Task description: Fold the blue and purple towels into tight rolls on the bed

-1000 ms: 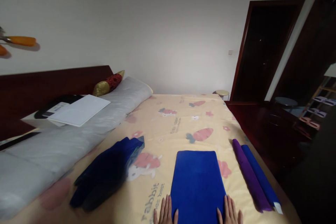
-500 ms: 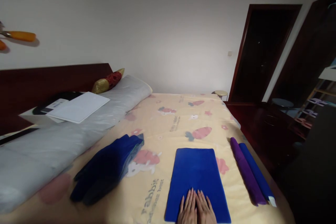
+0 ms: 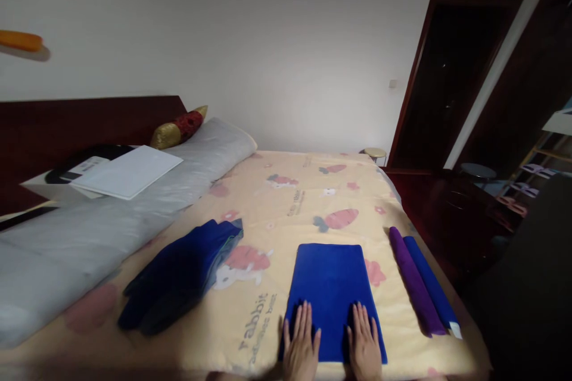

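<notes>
A flat blue towel (image 3: 330, 286) is spread as a rectangle on the bed in front of me. My left hand (image 3: 301, 339) lies palm down on its near left edge, fingers stretched out. On the near right edge rests my right hand (image 3: 364, 339), also flat with fingers extended. To the right, a rolled purple towel (image 3: 415, 283) and a rolled blue towel (image 3: 432, 286) with a white tag lie side by side. A loose heap of dark blue cloth (image 3: 181, 277) sits to the left.
The bed (image 3: 250, 321) has a cream sheet with carrots and rabbits. A long grey pillow or bolster (image 3: 111, 238) runs along the headboard, with a white flat board (image 3: 129, 171) on it. Stools and a shoe rack stand right of the bed.
My hands were together at the middle of the towel's near edge. They have moved apart, left and right, to its two sides. The view has shifted slightly.
</notes>
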`<action>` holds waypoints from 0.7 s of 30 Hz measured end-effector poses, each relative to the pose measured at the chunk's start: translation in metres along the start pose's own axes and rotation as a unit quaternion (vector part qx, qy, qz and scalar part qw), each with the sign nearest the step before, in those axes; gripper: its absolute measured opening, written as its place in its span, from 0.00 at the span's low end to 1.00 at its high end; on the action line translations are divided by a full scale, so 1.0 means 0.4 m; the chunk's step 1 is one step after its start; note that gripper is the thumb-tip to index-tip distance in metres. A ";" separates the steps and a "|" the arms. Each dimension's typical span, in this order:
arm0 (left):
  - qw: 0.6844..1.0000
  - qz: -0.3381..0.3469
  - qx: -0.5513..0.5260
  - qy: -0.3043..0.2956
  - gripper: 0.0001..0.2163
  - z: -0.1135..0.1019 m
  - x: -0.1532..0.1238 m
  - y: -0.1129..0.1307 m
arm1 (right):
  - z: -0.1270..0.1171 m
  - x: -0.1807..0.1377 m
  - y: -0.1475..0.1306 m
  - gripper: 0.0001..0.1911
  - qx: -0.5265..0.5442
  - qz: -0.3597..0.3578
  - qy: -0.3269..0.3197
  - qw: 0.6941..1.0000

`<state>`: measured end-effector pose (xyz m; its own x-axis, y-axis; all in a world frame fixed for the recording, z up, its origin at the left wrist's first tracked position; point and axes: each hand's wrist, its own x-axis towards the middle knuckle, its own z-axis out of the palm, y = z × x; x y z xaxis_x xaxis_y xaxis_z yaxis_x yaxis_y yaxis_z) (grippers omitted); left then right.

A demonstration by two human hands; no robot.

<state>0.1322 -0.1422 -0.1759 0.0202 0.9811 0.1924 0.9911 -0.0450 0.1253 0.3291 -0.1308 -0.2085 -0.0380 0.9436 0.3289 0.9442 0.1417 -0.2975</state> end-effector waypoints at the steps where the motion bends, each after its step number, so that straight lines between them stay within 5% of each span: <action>1: 0.999 0.031 -0.008 -0.009 0.25 -0.002 0.018 0.024 | -0.009 0.019 -0.022 0.30 0.011 -0.032 -0.033 0.999; 6: 0.989 0.140 -0.022 -0.045 0.25 0.002 0.064 0.043 | -0.036 0.067 -0.050 0.27 0.041 -0.119 -0.136 0.983; 13: 1.000 -0.023 0.011 -0.018 0.26 -0.004 0.025 -0.109 | -0.033 0.030 0.084 0.37 -0.036 0.064 -0.059 0.996; 17: 1.000 0.022 0.003 0.010 0.25 -0.011 0.064 -0.038 | -0.020 0.080 0.003 0.35 0.002 0.010 -0.062 0.998; 21: 0.994 0.111 -0.011 -0.022 0.26 0.003 0.138 0.053 | -0.011 0.150 -0.089 0.28 0.052 -0.100 -0.125 0.986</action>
<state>0.1543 -0.0889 -0.1640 0.2433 0.9540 0.1755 0.9588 -0.2638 0.1051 0.2946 -0.0806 -0.1741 -0.3115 0.9362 0.1626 0.8711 0.3498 -0.3447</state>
